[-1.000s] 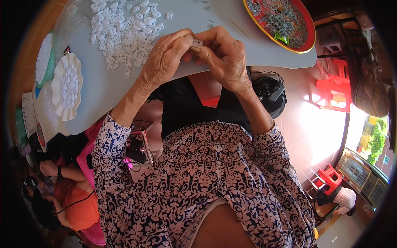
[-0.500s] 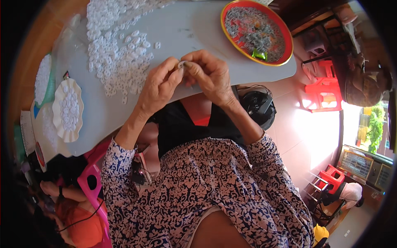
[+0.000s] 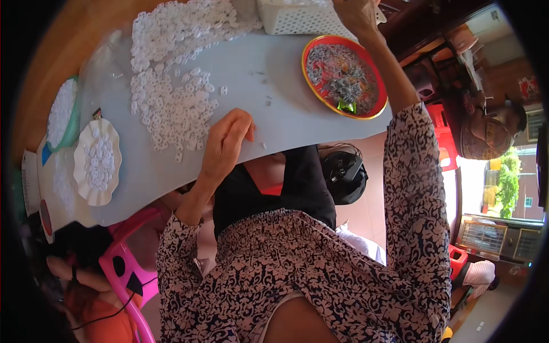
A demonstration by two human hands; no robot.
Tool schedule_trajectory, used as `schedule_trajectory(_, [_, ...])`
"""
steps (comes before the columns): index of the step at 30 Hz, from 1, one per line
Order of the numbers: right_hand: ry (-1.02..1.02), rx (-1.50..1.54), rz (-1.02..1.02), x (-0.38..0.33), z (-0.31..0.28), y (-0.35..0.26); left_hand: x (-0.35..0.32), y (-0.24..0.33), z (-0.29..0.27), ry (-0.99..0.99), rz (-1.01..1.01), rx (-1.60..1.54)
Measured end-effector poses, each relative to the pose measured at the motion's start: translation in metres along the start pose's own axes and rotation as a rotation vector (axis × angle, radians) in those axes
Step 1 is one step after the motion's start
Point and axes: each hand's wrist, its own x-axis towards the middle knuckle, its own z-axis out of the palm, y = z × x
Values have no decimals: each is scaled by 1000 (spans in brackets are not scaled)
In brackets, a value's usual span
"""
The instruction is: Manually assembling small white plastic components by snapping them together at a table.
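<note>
My left hand point(image 3: 227, 138) rests at the near edge of the grey table point(image 3: 274, 123), its fingers curled in. Whatever they hold, if anything, is hidden. Beside it on the left spreads a heap of small white plastic pieces with holes point(image 3: 174, 108). My right hand point(image 3: 355, 16) reaches far out over the white perforated basket point(image 3: 297, 22) at the top edge, where the picture cuts off its fingers. Under that arm stands a red tray with a gold rim point(image 3: 305, 73), filled with small grey metal-looking pieces point(image 3: 343, 74) and a shiny green wrapped item point(image 3: 346, 106).
A wavy white dish point(image 3: 82, 171) and a green bowl point(image 3: 74, 123), both with white pieces, stand at the left. A pink chair point(image 3: 128, 266) and a person in orange point(image 3: 94, 314) are at the lower left. A black bag point(image 3: 345, 178) lies beyond the table edge.
My hands were together, working a small white piece between the fingers. The right has moved away, up to the basket; the left has stayed near the table edge, fingers curled.
</note>
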Motion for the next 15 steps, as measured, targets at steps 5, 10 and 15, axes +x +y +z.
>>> schedule_trajectory(5, [-221, 170, -125, -52, 38, -40, -8, -7, -6, 75, -20, -83])
schedule_trajectory(10, [-528, 319, -153, -90, 61, -64, -7, -3, -2, 51, -47, -41])
schedule_trajectory(15, [-646, 234, -342, -95, 70, -68, -9, -1, 0, 65, -54, -30])
